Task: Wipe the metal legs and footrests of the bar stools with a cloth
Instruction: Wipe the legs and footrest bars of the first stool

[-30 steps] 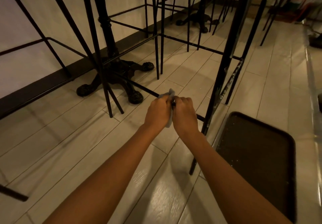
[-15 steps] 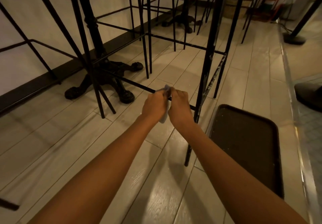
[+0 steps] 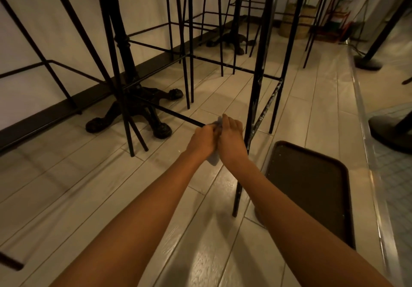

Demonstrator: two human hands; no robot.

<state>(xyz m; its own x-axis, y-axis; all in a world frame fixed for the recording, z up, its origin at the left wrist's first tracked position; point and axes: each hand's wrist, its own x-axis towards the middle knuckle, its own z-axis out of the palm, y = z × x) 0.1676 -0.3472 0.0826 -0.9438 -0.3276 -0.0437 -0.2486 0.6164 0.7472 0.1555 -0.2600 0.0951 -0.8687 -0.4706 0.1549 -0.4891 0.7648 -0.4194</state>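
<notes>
The floor of pale, glossy plank-shaped tiles (image 3: 89, 186) carries everything. A dark brown rectangular tray with rounded corners (image 3: 312, 197) lies flat on it at the right, just beside the foot of a thin black metal stool leg (image 3: 239, 193). Further left stands an ornate black cast-iron table base with claw feet (image 3: 162, 130), with more stool legs planted around it. A round dark post base (image 3: 392, 135) sits at the far right, beyond a metal floor strip (image 3: 366, 141).

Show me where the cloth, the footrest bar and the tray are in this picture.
cloth (image 3: 213, 161), head view, its lower hanging corner.
footrest bar (image 3: 174, 113), head view, its bare middle stretch.
tray (image 3: 312, 197), head view, its bare dark inside.
</notes>
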